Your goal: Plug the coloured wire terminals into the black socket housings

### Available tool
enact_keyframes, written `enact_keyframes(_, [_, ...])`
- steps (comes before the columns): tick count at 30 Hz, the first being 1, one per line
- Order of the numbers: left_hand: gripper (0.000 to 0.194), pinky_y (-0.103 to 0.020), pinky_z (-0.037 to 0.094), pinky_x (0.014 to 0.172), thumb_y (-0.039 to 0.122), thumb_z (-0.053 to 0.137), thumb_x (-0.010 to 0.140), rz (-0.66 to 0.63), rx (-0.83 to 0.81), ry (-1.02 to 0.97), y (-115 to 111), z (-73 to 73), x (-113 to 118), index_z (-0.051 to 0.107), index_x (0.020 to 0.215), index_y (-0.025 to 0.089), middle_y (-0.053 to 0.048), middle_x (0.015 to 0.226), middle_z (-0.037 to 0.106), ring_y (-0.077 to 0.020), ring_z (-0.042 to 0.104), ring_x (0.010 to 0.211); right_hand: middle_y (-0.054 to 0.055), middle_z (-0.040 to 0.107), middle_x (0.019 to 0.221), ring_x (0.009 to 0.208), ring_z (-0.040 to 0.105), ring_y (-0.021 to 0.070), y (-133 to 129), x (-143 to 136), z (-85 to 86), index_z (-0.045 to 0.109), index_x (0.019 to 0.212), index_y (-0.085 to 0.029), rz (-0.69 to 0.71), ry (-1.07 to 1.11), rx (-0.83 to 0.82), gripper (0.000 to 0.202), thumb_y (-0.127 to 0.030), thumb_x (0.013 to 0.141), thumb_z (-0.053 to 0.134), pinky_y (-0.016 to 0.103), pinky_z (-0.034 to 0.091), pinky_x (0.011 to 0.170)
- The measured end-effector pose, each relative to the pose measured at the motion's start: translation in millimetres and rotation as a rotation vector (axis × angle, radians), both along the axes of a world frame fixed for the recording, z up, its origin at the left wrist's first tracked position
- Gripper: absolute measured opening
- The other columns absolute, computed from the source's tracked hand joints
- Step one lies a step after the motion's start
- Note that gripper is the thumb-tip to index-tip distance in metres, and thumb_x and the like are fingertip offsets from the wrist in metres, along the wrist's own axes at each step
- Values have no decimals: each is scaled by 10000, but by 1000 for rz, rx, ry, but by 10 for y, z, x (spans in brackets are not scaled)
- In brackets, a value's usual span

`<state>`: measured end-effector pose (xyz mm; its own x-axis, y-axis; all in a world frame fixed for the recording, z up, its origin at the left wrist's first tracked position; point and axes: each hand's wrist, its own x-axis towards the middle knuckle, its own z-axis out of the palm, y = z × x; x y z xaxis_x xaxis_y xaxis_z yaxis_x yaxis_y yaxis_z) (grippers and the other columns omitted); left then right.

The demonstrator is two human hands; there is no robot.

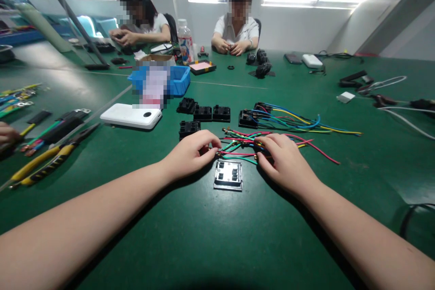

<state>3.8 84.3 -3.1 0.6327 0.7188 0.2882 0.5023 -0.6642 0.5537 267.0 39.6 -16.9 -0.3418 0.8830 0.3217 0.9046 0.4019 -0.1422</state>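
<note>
My left hand (pixel 191 153) is closed, with thumb and forefinger meeting at the left ends of the loose wires. My right hand (pixel 287 158) curls over the other side of the bundle, its bent fingers and thumb around the wires. Red, green and yellow wires (pixel 238 153) with small metal ends run between both hands; what lies under the right palm is mostly hidden. Just in front of them, a black square plastic housing (pixel 228 176) with slots lies on the green table. Behind the left hand sits another black housing (pixel 189 128).
Several black housings (pixel 221 113) stand farther back, one with wires (pixel 292 120) attached. To the left lie a white power bank (pixel 132 116), yellow-handled pliers (pixel 56 156) and cables. A blue bin (pixel 180 80) is behind. Two people sit across; another person's hand (pixel 8 136) shows at left.
</note>
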Motion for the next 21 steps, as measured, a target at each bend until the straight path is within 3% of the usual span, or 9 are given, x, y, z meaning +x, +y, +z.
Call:
enact_keyframes(5, [143,-292,480,757,198,492,876,8,13,-4,10,11,9,629,904,168,-44,908,648,-166,597,855,147,615,1115,1010,537,297,-12,-11,-7,582,1207,-139,-17,-25,4,360,-278,886,502,446,428,865])
enact_keyframes(15, [146,-311,484,785,223,492,885,15,14,4,11,15,12,627,908,173,-47,919,653,-177,602,873,159,579,1293,1205,515,306,-15,-24,-28,599,976,-179,43,-22,21,164,-266,866,514,521,383,1017])
enact_keyframes(21, [152,-312,484,783,229,492,891,11,3,13,10,4,13,631,916,175,-44,922,651,-177,600,873,176,530,1376,1264,487,307,1,-11,-64,592,1102,-132,34,-4,-16,289,-278,868,509,492,373,1071])
